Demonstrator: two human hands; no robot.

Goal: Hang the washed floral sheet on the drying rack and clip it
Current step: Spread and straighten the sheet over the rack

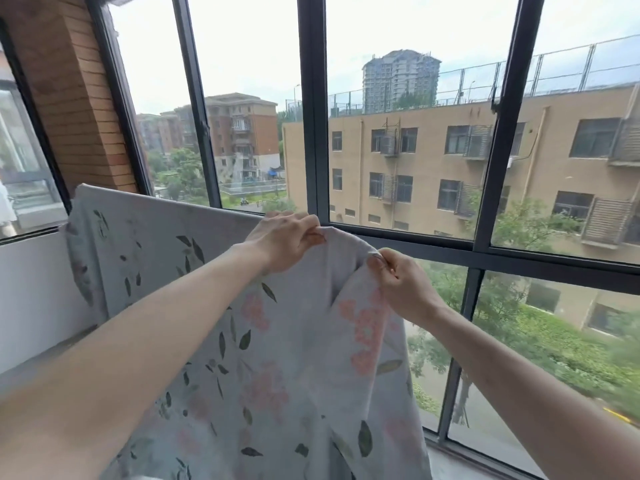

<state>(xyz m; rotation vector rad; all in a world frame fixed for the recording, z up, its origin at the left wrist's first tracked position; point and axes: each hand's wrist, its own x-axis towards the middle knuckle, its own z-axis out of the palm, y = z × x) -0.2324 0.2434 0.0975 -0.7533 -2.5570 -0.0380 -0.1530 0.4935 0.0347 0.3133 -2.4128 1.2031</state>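
1. Head view, on an enclosed balcony: a person's two bare arms reach forward to the top edge of a floral sheet [263, 358], pale grey with pink blossoms and green leaves, which hangs in front of a dark-framed window [313, 133].

2. Left hand [282, 242] pinches the top edge between thumb and curled fingers; right hand [398, 282] pinches the same edge just beside it, lower and to the right, thumb and fingers closed on a fold of cloth.

3. Between the two hands the edge rises in a small arch, bunched rather than flat.

4. From the left hand the top edge runs leftward in a fairly straight, slightly rising line to the far corner near a brick wall [76, 98], as if draped over a bar. The rack itself is hidden under the cloth, and no clip is visible.

5. Right of the right hand, the sheet ends in a loose edge that falls steeply downward.

6. The sheet's long axis lies left to right across the view, so the unfinished end sits at the right hand, which is nearer to it. Judging by this, the next move is likely to draw that end rightward and flatten it before clipping.
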